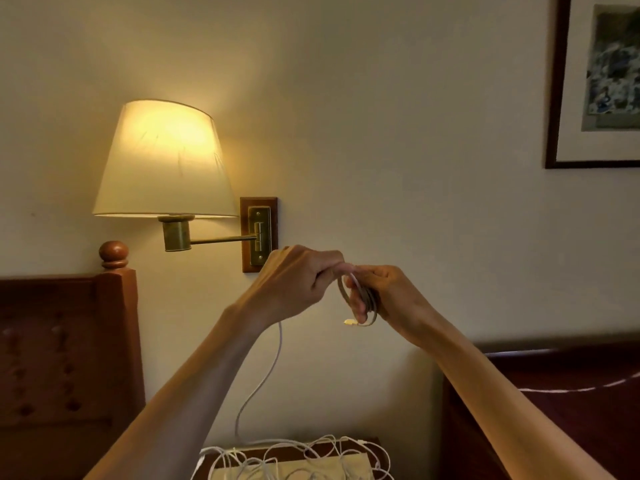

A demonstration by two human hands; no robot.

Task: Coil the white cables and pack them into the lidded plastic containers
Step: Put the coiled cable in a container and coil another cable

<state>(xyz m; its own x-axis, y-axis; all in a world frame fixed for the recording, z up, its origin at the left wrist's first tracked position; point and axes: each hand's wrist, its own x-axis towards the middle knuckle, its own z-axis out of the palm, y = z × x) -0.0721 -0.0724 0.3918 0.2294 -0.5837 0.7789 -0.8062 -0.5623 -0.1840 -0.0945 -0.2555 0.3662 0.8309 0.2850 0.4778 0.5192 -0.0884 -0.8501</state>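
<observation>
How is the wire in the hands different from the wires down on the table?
The cable in the hands is wound into a small neat coil, held up in the air between the left hand and right hand. The cables on the table are loose, tangled and spread out, and nobody holds them. Both are thin and white.

The left hand [298, 282] and right hand [388, 299] meet mid-scene around a small cable coil [360, 299]. Far left on the wall hangs a lamp [162, 161], a framed picture [595, 81] far right. A headboard [65, 348] stands left; loose cables [294, 459] lie on the near table [353, 460].
</observation>
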